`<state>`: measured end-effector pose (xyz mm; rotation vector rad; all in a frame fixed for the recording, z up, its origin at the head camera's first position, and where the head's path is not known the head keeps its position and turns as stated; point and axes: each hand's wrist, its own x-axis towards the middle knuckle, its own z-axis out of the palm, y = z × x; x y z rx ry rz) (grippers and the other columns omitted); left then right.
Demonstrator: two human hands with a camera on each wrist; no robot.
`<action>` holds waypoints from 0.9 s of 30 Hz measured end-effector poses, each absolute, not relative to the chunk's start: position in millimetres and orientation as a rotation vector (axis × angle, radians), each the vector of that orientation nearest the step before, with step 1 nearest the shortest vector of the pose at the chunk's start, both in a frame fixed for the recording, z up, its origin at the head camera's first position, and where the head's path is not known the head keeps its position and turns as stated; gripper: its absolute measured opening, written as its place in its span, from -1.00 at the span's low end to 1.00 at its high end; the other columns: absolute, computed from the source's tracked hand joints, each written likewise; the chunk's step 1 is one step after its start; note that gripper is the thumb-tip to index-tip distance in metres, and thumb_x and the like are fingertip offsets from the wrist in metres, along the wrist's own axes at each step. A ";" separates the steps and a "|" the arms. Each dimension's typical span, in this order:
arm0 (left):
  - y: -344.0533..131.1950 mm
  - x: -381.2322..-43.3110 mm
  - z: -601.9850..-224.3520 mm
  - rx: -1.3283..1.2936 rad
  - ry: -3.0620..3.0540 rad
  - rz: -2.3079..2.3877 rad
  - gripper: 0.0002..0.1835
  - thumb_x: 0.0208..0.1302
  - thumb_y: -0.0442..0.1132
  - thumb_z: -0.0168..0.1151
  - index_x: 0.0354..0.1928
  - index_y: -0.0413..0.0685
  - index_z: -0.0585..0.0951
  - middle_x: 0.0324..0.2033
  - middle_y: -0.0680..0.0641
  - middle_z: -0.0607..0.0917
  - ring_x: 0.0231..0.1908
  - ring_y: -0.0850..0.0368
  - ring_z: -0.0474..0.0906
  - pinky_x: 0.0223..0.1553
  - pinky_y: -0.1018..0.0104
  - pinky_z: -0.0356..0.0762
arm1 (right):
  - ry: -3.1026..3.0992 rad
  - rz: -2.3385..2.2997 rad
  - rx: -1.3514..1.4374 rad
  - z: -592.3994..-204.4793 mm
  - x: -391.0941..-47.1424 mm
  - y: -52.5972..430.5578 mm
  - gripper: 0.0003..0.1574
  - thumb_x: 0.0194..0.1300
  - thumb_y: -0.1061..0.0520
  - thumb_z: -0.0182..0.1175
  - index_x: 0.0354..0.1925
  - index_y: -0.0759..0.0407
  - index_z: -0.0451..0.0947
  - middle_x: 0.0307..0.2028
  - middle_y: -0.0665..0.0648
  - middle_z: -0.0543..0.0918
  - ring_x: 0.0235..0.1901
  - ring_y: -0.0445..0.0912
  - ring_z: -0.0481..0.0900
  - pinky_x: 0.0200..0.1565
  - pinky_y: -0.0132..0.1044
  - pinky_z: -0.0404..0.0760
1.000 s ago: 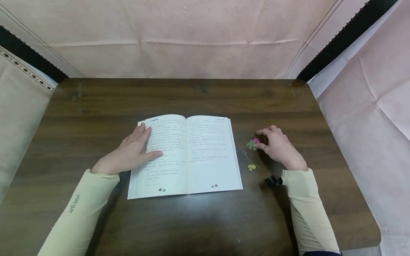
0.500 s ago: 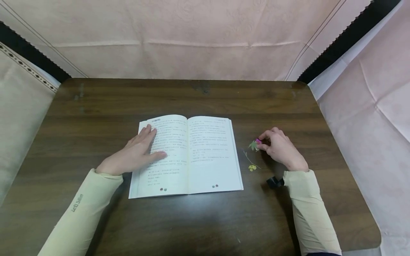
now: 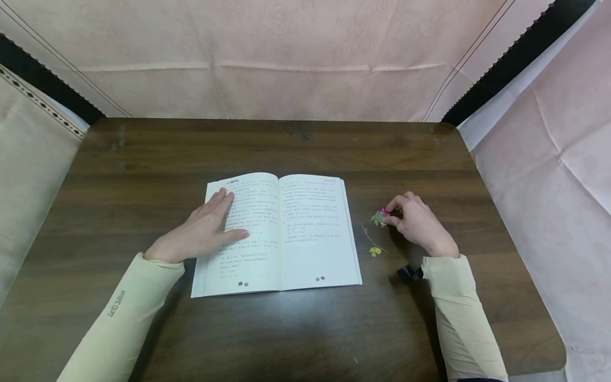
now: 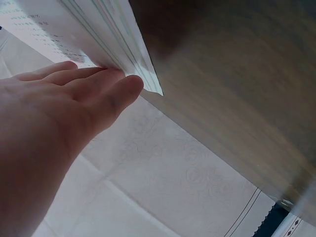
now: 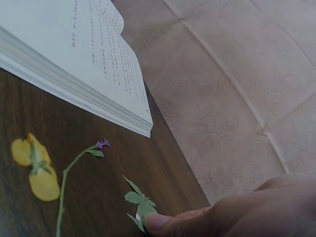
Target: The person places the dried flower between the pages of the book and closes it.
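An open book [image 3: 310, 254] with printed pages lies on the brown table. My left hand [image 3: 200, 228] rests on its left page, fingers extended and thumb spread. To the right of the book, my right hand [image 3: 420, 223] pinches a pink flower [image 3: 384, 211] between thumb and forefinger; its green leaves [image 5: 142, 201] stick out past the thumb in the right wrist view. Most of that blossom is hidden by the fingers. Just nearer to me lie a yellow flower [image 5: 38, 170] and a thin green stem [image 5: 63, 192] tipped with a small purple bloom [image 5: 102, 143].
The wooden table [image 3: 286, 339] has rounded corners. A black piece [image 3: 408, 273] sits at the right wrist below the cuff. Pale cloth [image 3: 286, 90] hangs behind the table and at both sides. A tiny green scrap [image 3: 355, 359] lies near the front.
My left hand has slid slightly right over the left page. The right thumb and forefinger have closed together on the pink flower, which stays near its former spot.
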<state>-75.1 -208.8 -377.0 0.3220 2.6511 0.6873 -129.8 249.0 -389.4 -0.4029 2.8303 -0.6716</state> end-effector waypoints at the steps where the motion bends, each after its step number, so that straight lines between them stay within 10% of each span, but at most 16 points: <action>1: -208.7 -75.1 -377.2 0.322 2.655 0.689 0.16 0.20 0.41 0.10 0.51 -0.26 -0.12 0.51 -0.22 -0.19 0.49 -0.14 -0.33 0.37 -0.27 -0.21 | 2.832 -0.672 -0.408 -389.3 -129.8 249.0 -0.84 0.26 0.15 0.33 -0.22 0.21 0.62 -0.19 0.16 0.51 -0.14 0.06 0.39 -0.05 0.01 0.39; 27: -209.9 -77.5 -376.8 0.317 2.639 0.678 0.15 0.19 0.42 0.10 0.52 -0.21 -0.11 0.52 -0.20 -0.13 0.49 -0.15 -0.30 0.38 -0.25 -0.21 | 2.756 -0.662 -0.297 -385.6 -130.1 246.5 -0.81 0.29 0.22 0.28 -0.12 0.21 0.55 -0.29 0.15 0.60 -0.30 0.01 0.52 -0.21 -0.12 0.52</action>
